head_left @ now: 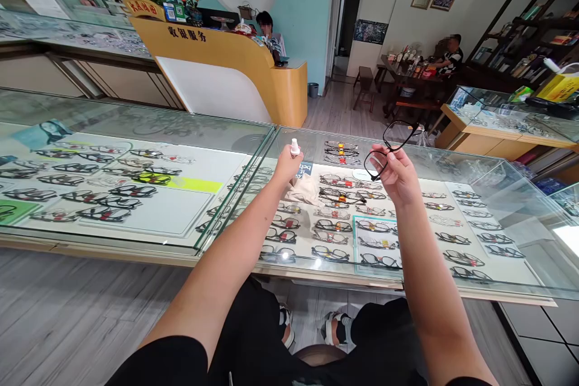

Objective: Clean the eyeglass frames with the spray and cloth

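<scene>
My left hand (pixel 288 164) is wrapped round a small white bottle (pixel 295 146) whose nozzle top sticks up above the fingers; the rest of it is hidden in the grip. In my right hand (pixel 400 178) is a pair of black-framed eyeglasses (pixel 388 148), pinched near the middle and tilted above the glass counter. A crumpled beige cloth (pixel 303 190) lies just below my left hand on the counter top. Under the glass (pixel 332 280) several rows of eyeglasses are laid out, many with small coloured tags.
Another glass display case (pixel 149 247) with eyeglasses adjoins on the left. Beyond stands a yellow cashier counter (pixel 226 42) with a person (pixel 274 36) behind it. A second person (pixel 447 57) sits at a dark wooden table (pixel 407 75) at the back right. Another showcase (pixel 511 139) stands to the right.
</scene>
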`<act>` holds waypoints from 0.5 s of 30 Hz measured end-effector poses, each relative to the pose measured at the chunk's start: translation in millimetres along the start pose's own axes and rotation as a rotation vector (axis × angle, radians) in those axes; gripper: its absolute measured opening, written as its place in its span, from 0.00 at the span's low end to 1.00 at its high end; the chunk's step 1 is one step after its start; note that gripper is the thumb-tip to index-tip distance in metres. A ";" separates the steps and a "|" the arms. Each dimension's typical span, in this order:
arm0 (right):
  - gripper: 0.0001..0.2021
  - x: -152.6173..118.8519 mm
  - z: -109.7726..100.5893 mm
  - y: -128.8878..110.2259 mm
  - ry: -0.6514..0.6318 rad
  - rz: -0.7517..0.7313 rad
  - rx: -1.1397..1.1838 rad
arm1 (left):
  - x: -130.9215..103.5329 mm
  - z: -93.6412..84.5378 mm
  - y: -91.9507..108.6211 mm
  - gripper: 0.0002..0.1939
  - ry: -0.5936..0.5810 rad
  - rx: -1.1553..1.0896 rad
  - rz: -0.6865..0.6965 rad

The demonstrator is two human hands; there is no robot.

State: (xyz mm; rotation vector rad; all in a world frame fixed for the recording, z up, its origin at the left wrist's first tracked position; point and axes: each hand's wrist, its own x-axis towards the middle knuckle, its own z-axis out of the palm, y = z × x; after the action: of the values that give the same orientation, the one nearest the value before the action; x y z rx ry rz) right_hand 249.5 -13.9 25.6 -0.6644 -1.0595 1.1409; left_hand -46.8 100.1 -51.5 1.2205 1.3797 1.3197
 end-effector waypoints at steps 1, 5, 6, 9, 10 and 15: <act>0.16 -0.1 0.3 0.3 -0.001 0.004 -0.007 | -0.8 0.1 1.1 0.13 0.016 0.005 0.001; 0.16 -0.6 1.0 0.9 -0.002 0.013 -0.025 | -5.5 0.0 13.2 0.11 0.048 -0.034 0.027; 0.16 -0.6 1.0 1.0 -0.003 0.014 -0.023 | -7.4 -0.4 18.3 0.12 0.035 -0.081 0.040; 0.17 -0.2 1.0 1.9 -0.001 0.018 -0.017 | -16.1 -2.6 38.0 0.17 -0.074 -0.328 0.021; 0.17 -0.1 1.1 2.3 -0.001 0.020 -0.014 | -20.0 -3.5 45.4 0.19 -0.132 -0.420 -0.003; 0.16 -0.6 2.3 4.7 -0.019 0.024 -0.011 | -42.3 -7.8 76.0 0.27 -0.475 -0.673 -0.110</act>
State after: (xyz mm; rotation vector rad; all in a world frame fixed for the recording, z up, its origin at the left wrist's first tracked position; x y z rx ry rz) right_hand 245.5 -13.2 22.2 -0.6775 -1.0772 1.1647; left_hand -40.6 54.7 22.8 0.8898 0.5787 1.1741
